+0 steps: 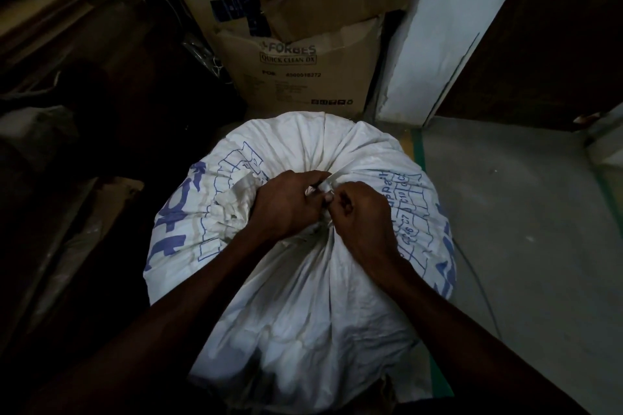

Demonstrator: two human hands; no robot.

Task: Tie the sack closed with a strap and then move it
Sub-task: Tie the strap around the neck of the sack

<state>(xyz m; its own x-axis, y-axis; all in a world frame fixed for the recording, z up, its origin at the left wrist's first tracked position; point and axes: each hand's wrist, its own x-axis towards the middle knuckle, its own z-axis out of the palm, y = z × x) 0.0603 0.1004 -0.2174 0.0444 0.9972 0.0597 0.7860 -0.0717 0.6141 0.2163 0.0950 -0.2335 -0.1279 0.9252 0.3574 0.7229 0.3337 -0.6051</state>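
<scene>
Pinching what seems a pale strap [324, 186], both hands [323, 209] clench the crinkled woven sack [303, 296].

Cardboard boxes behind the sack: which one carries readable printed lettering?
The lower box, standing directly behind the white sack. Its front reads "QUICK CLEAN DX". The box above it shows only tape and crumpled flaps.

The sack [290, 283] is a large, bulging white woven bag printed with blue lettering and line drawings on both flanks. It stands upright on the floor [526, 212], near its far edge where cardboard boxes are stacked. Its mouth is gathered into a tight bunch at the top centre, folds radiating outward, a crumpled flap sticking out to the left. The strap [323, 186] shows only as a short pale strip at that bunch.
</scene>
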